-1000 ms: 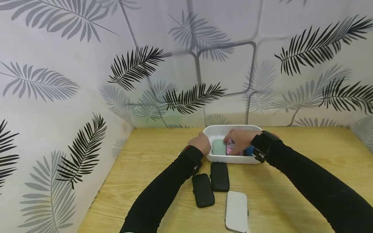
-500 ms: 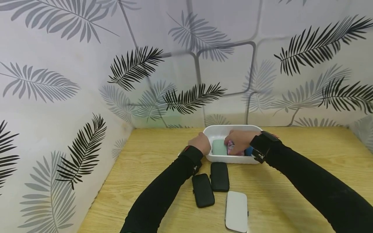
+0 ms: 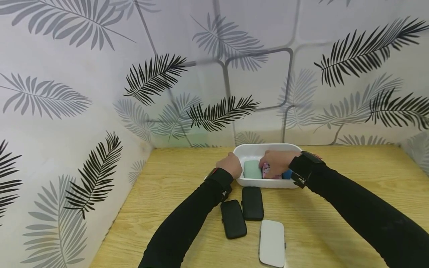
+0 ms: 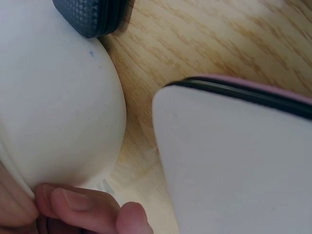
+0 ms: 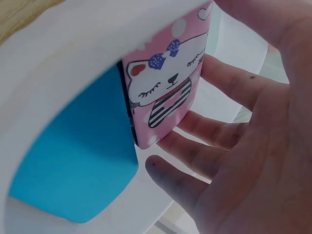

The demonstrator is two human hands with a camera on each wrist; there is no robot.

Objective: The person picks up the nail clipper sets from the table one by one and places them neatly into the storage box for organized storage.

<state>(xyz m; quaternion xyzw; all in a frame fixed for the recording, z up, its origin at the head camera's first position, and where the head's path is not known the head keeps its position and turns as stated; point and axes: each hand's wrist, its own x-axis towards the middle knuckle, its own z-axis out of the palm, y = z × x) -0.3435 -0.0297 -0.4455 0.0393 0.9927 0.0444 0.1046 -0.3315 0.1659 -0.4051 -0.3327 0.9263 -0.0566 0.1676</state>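
Observation:
A white plastic bin (image 3: pixel 268 182) stands near the table's back edge. My left hand (image 3: pixel 231 165) grips its left rim, fingers curled at the edge in the left wrist view. Inside the bin, my right hand (image 3: pixel 275 162) holds a flat pink case with a cat print (image 5: pixel 168 83). Its fingers lie along one edge of the case, and the thumb is near the opposite edge. A mint-green case (image 3: pixel 252 169) sits left of the pink one. To the right is a blue case (image 5: pixel 78 151), partly hidden by my hand in the head view.
Two black zip cases (image 3: pixel 233 219) and a white case (image 3: pixel 272 243) lie on the wooden table (image 3: pixel 161 193) in front of the bin. Another white case with a pink edge (image 4: pixel 239 161) is beside my left wrist. A leaf-patterned covering (image 3: pixel 201 74) hangs behind.
The pink case has shifted very slightly to the right with my right hand. My left hand stays at the bin's rim.

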